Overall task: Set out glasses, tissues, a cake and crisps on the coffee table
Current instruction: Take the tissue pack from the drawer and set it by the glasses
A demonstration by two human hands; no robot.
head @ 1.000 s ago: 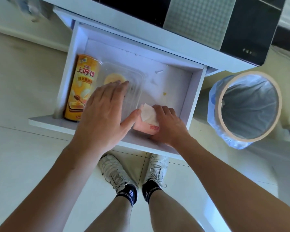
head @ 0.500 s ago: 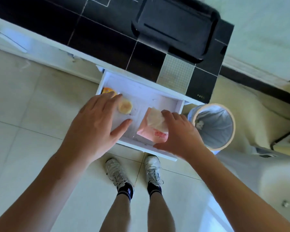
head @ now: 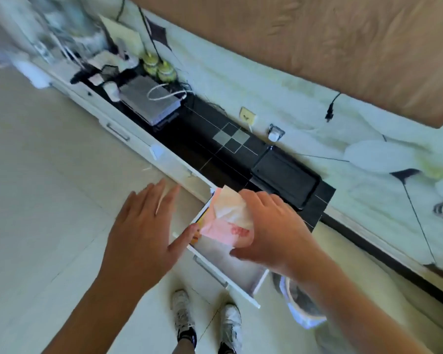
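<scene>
Tissues [head: 226, 221], a pink pack, sit pinched in the right hand's [head: 274, 233] grip above the open drawer [head: 230, 261]; the left hand [head: 143, 233], fingers spread, hovers just beside, holding nothing.

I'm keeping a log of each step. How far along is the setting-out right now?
Nothing looks set out yet; no coffee table is in view. In hand: the right hand grips the pink tissue pack above the open drawer, the left hand open and empty. Glasses, cake and crisps remain.
</scene>
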